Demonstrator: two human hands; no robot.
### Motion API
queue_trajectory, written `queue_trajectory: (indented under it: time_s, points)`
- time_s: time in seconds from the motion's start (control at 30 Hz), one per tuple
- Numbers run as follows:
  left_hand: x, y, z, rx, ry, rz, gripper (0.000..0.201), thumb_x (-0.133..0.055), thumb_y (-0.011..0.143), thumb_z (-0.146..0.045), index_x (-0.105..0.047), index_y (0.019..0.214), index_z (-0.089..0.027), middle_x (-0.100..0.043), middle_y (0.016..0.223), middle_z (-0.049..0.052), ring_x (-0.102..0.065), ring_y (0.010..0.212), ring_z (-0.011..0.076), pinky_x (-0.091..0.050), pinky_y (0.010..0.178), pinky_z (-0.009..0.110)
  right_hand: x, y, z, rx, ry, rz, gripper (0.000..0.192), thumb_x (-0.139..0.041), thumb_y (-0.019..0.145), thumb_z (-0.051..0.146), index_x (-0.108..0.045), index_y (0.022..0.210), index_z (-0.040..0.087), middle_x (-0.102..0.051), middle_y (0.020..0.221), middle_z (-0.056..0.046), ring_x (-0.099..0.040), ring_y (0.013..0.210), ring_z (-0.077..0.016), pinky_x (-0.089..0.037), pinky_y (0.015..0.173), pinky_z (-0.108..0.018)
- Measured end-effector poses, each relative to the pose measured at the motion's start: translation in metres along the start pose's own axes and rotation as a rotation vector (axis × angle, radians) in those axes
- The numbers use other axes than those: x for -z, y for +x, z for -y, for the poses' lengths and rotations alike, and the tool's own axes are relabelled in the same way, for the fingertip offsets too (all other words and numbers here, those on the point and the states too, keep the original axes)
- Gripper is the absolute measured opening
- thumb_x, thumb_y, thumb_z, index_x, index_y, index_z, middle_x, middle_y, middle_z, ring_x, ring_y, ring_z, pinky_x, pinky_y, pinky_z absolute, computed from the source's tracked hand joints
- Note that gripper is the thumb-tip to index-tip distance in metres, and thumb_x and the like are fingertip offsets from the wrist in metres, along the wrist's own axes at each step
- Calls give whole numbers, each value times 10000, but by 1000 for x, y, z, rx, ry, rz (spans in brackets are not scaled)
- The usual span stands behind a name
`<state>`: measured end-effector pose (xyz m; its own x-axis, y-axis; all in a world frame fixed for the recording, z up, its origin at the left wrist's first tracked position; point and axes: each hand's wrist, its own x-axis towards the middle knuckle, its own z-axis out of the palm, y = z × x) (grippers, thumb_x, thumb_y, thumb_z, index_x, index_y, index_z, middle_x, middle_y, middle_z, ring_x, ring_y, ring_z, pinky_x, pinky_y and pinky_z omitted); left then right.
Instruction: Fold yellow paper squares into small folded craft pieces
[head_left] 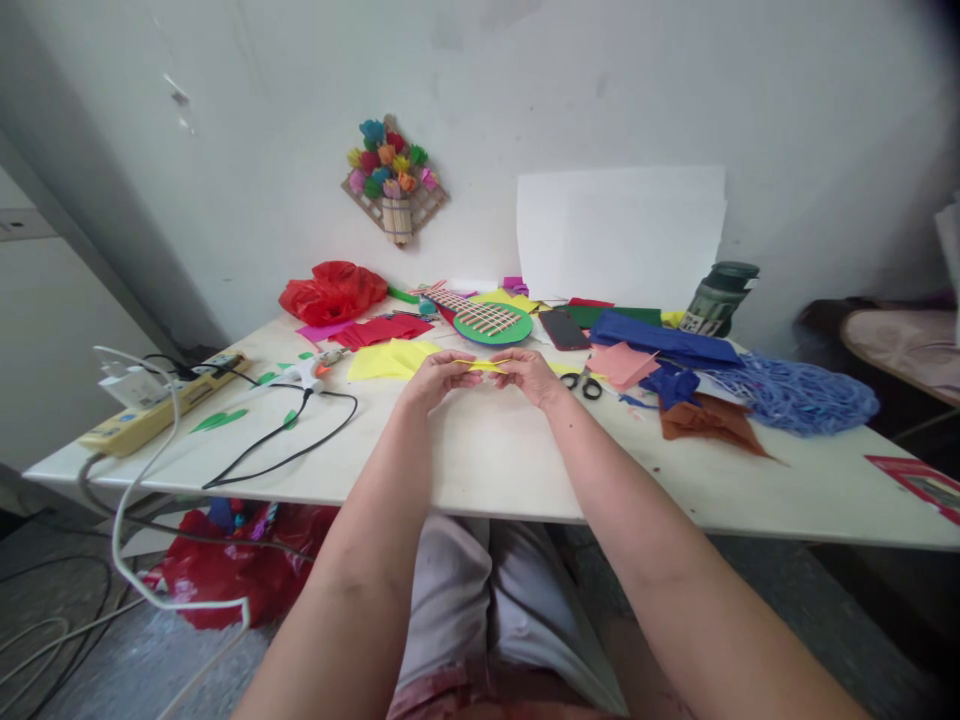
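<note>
Between my two hands a narrow strip of yellow crepe paper [487, 366] is stretched, low over the middle of the table. My left hand [444, 378] pinches its left end, and my right hand [527, 377] pinches the right end. Just behind the left hand lies a larger yellow sheet [390, 359]. Black-handled scissors [583, 384] rest right of my right hand, beside a salmon paper piece [622, 365]. Beyond the hands is a green round-bodied craft piece [495, 323] with a lattice of thin sticks.
A glue gun [307, 374] with a looping black cord lies left, near a power strip [165, 405]. Dark phone [564, 330], blue crepe roll [664, 338], blue shredded strands [795, 393] and a green bottle [720, 298] occupy the right. A red plastic bag [334, 292] sits back left.
</note>
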<state>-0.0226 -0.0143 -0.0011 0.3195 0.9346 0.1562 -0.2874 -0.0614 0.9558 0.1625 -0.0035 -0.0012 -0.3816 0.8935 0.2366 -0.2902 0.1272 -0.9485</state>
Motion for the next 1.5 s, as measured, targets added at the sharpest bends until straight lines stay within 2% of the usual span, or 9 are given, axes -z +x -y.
queue_trajectory:
  time_s: [0.23, 0.33, 0.43, 0.6, 0.8, 0.97, 1.13, 1.3, 1.5]
  points:
    - [3, 3, 0, 23, -91, 36, 231, -495, 632, -205, -590, 806, -86, -658, 698, 116, -629, 723, 222, -483, 687, 336, 2, 0, 0, 19, 46, 36, 180, -551, 623, 231, -611, 734, 103, -635, 582, -58, -576, 494, -141, -456, 534, -278]
    - [3, 3, 0, 45, -72, 18, 245, -490, 650, -248, -591, 795, -78, -656, 679, 121, -629, 717, 232, -481, 671, 335, 0, 0, 0, 15, 6, 0, 235, -581, 644, 328, -604, 687, 99, -619, 548, -54, -557, 454, -130, -450, 496, -268]
    - [3, 3, 1, 36, -16, 15, 224, -533, 629, -199, -579, 814, -80, -658, 684, 115, -632, 689, 225, -478, 665, 323, -1, 1, -1, 5, -61, -53, 273, -640, 607, 367, -591, 640, 101, -600, 513, -38, -532, 413, -113, -438, 457, -249]
    - [2, 2, 1, 18, 27, -4, 284, -537, 602, -128, -548, 884, -90, -662, 703, 112, -634, 662, 209, -477, 675, 328, 0, 2, -2, 19, -127, -78, 262, -677, 575, 335, -593, 657, 101, -616, 551, -37, -526, 411, -93, -443, 457, -233]
    - [1, 3, 1, -14, 111, -60, 305, -527, 596, -135, -544, 898, -90, -654, 653, 94, -630, 616, 199, -487, 636, 324, 0, 2, -2, 3, -154, -105, 308, -691, 563, 250, -597, 819, 108, -628, 553, -26, -539, 413, -91, -446, 456, -219]
    - [3, 6, 5, -16, 206, -122, 277, -509, 587, -144, -561, 855, -94, -642, 607, 76, -620, 567, 189, -490, 602, 321, -1, 3, -4, -10, -190, -112, 276, -691, 565, 214, -612, 801, 95, -623, 531, -27, -545, 423, -86, -452, 465, -211]
    - [4, 7, 5, 5, 218, -116, 253, -510, 631, -215, -570, 843, -92, -631, 587, 75, -614, 548, 184, -484, 567, 303, -4, 3, -3, -25, -211, -127, 252, -698, 556, 186, -616, 776, 94, -615, 507, -18, -554, 430, -90, -457, 466, -206]
    - [0, 6, 5, 26, 339, -142, 317, -614, 616, -386, -582, 749, -100, -603, 545, 48, -551, 440, 119, -438, 471, 228, -6, 2, -3, -28, -240, -107, 240, -695, 561, 177, -621, 775, 97, -609, 493, -12, -559, 440, -93, -459, 465, -203]
    - [0, 6, 7, 49, 422, -135, 309, -659, 573, -398, -546, 658, -123, -549, 472, -4, -452, 359, 66, -339, 376, 181, -4, 3, -6, -34, -270, -82, 266, -695, 577, 193, -619, 816, 105, -621, 524, -16, -555, 441, -90, -467, 474, -211]
